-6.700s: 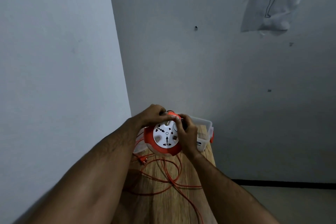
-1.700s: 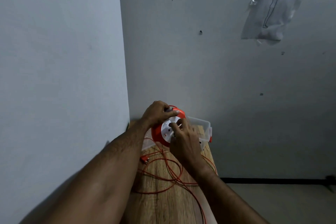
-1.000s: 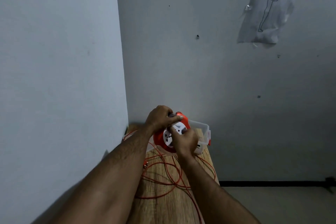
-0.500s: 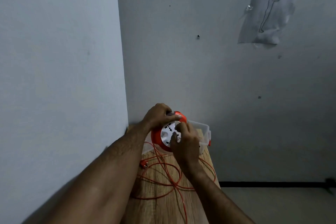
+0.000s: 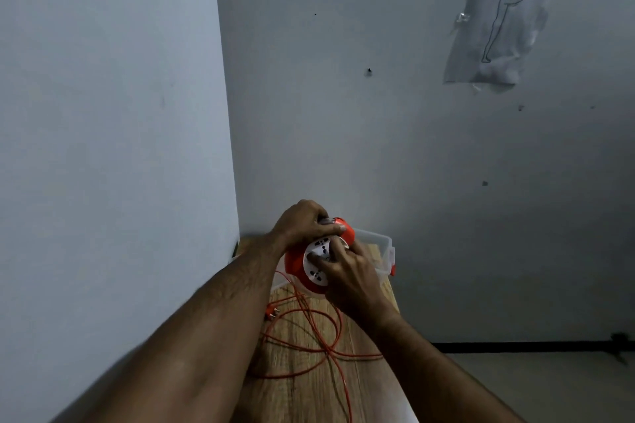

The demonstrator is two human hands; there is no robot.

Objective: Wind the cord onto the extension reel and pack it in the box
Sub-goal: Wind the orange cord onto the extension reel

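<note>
Your left hand [image 5: 302, 225] is gripping the round orange plastic reel [image 5: 309, 259] above the wooden bench [image 5: 309, 385] while your right hand [image 5: 347, 273] is pressing fingers into its white hub, risking snagging the loose orange cord [image 5: 309, 333].

The orange reel [image 5: 296, 259] with its white socket face tilts above loose orange cord [image 5: 311, 336] looped nearby; the clear box [image 5: 384, 245] sits just beyond.

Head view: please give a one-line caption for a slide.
Both hands, left and right, hold the reel above loose cord on the table, box behind.
</note>
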